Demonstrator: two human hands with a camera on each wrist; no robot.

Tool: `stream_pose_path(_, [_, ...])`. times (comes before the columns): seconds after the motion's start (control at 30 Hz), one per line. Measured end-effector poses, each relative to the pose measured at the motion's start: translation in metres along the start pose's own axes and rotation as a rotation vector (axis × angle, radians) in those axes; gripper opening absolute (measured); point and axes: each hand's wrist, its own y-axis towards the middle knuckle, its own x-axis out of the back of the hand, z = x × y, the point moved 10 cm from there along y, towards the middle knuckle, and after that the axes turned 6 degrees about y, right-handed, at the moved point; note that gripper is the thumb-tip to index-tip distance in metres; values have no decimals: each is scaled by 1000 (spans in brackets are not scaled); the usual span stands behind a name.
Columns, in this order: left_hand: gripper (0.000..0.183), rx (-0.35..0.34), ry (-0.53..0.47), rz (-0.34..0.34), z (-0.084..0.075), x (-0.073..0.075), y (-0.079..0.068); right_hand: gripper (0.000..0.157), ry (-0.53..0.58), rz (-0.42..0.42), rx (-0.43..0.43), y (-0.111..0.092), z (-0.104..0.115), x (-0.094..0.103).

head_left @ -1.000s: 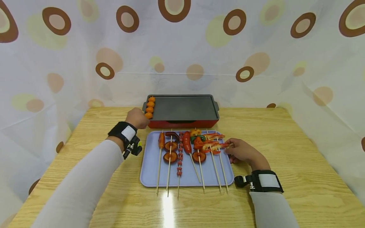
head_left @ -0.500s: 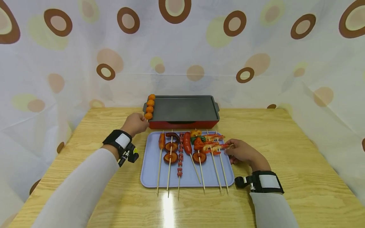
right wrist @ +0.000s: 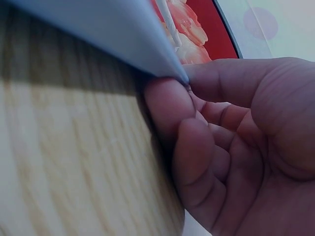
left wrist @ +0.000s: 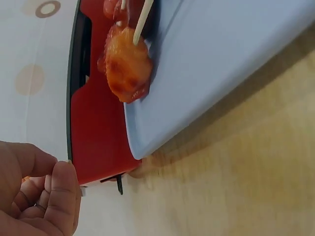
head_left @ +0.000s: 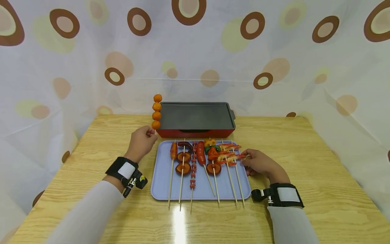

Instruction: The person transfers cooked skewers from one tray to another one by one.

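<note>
My left hand (head_left: 141,142) pinches the lower end of a skewer of orange balls (head_left: 156,115), which stands nearly upright at the left end of a red grill with a dark plate (head_left: 195,115). In the left wrist view the thumb and forefinger (left wrist: 63,182) meet at the stick's tip. At the right side of a pale blue tray (head_left: 161,186), my right hand (head_left: 262,164) grips the rim. The right wrist view shows the thumb above the tray edge (right wrist: 147,44) and the fingers curled beneath. Several skewers lie on the tray, among them a red sausage (head_left: 200,152) and shrimp (head_left: 228,156).
The tray lies on a wooden table (head_left: 304,162) in front of the grill. Several stick ends jut past its near rim. Behind the grill hangs a patterned cloth (head_left: 195,51), which also runs along both sides.
My left hand has lifted the orange-ball skewer off the grill's left end, drawing it left and toward me. The right hand has stayed on the tray's rim.
</note>
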Motion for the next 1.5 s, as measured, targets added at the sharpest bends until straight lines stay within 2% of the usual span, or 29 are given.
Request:
stream_pose_path(0.2, [11, -47, 29, 1, -5, -4, -33, 33, -4, 12, 12, 1, -2, -2])
stream_pose_path(0.4, [8, -24, 27, 51, -13, -9, -64, 33, -27, 11, -5, 2, -4, -1])
stream_pose_path(0.53, [6, 1, 28, 123, -16, -15, -81, 34, -38, 0, -10, 0, -2, 2])
stream_pose_path(0.67, [3, 35, 50, 208, -13, -25, -94, 34, -25, 7, -2, -1, -1, 1])
stream_pose_path(0.73, [3, 51, 57, 230, -10, -29, -100, 34, -13, 12, 3, -2, -2, 0])
stream_pose_path(1.03, [6, 59, 30, 241, -9, -34, -113, 33, -18, 1, 15, 1, 0, 1])
stream_pose_path(1.27, [12, 42, 54, 256, -10, -39, -111, 34, -9, 12, 30, 1, 2, 3])
stream_pose_path(1.5, [23, 26, 121, 279, -14, -42, -111, 34, -17, 4, 3, 0, 0, 1])
